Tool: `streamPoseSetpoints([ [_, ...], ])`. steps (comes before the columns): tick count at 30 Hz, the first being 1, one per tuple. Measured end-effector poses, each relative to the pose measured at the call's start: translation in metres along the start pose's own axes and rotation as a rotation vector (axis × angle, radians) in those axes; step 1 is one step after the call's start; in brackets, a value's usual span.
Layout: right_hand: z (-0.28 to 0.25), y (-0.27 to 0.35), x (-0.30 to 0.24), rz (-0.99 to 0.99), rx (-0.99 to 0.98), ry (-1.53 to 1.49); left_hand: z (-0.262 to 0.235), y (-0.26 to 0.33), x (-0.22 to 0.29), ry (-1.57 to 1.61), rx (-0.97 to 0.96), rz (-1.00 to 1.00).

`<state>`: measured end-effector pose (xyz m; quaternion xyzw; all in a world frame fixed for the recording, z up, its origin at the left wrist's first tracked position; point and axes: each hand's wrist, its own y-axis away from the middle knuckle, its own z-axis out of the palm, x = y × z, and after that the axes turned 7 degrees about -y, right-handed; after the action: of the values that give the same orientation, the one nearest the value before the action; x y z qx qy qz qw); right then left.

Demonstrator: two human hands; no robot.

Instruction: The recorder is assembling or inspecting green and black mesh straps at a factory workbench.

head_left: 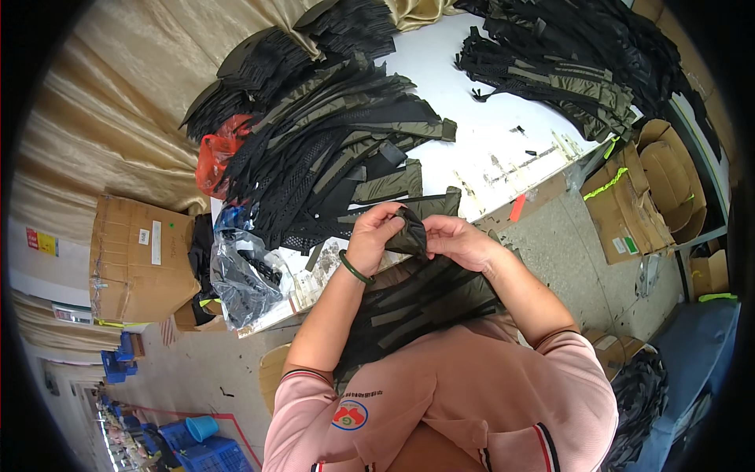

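Between my two hands, over the near edge of the white table (425,71), is a small dark olive fabric piece (408,234). My left hand (377,236), with a green bangle on its wrist, grips it between thumb and fingers. At its other side, my right hand (458,242) pinches the edge. More dark fabric strips (421,303) hang below my hands, across my lap. Just beyond my hands lies a large heap of black mesh and olive strips (314,169).
Another heap of dark strips (582,71) covers the far right of the table. Stacked black pieces (263,59) stand at the far left. A red plastic bag (216,161) and a clear bag (244,287) sit at the left. Cardboard boxes (141,263) flank the table.
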<state>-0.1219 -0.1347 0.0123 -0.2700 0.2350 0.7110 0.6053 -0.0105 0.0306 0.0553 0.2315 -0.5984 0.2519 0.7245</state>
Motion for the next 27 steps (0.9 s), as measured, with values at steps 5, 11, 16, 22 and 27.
streamPoseSetpoints([
  [5, 0.015, 0.0, -0.004, 0.018, -0.006, -0.043, 0.0, 0.001, -0.007, 0.045, -0.046, 0.031],
  [11, 0.008, 0.003, -0.001, -0.153, 0.275, 0.383, 0.001, 0.002, 0.003, -0.13, -0.049, -0.046],
  [16, 0.014, -0.005, -0.002, -0.425, 0.475, 0.666, 0.016, 0.001, 0.01, -0.343, -0.048, -0.105],
  [22, 0.04, 0.003, -0.022, -0.37, 0.354, 1.041, 0.014, -0.003, 0.005, -0.402, 0.114, -0.254],
  [27, 0.004, -0.006, -0.03, -0.453, 0.673, 0.851, 0.013, 0.001, 0.002, -0.159, 0.173, -0.258],
])
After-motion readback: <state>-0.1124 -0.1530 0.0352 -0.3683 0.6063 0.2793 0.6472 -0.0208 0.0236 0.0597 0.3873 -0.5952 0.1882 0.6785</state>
